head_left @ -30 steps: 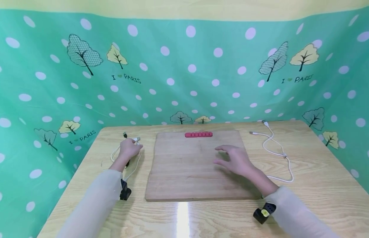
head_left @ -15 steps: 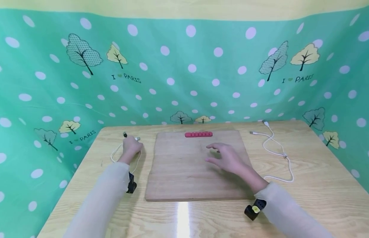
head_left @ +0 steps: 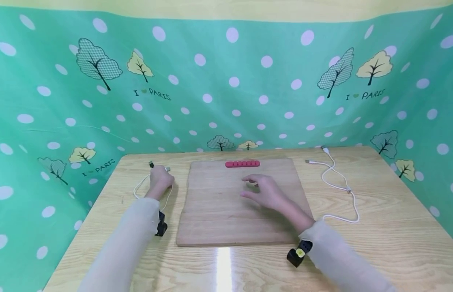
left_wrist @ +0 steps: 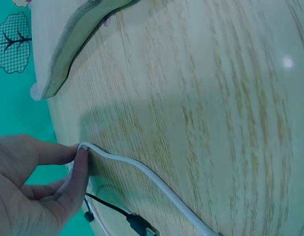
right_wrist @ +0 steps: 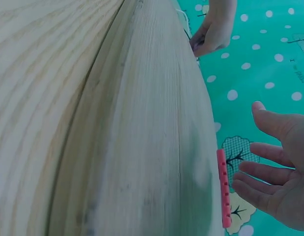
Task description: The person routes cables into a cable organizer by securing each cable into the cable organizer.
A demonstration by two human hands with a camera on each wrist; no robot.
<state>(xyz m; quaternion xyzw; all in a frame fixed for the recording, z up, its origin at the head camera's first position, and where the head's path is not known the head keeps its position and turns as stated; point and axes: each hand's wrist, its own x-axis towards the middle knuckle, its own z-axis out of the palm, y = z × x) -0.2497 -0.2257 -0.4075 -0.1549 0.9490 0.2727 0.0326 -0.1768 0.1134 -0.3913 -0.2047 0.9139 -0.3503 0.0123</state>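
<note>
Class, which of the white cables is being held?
The left-side white cable is the one pinched by the left hand; the other white cable, right of the wooden board, lies on the table with neither hand holding it.

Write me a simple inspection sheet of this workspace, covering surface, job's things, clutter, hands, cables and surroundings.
Surface: wood-grain table, with a wooden board on it.
Job's things: white cable, held; red strip near the board's far edge.
Clutter: nothing seen besides the cables.
Hands: left hand pinches the white cable; right hand hovers over the board, holding nothing.
Cables: black cable by the left hand; second white cable right of the board.
Surroundings: green dotted curtain behind the table.
</note>
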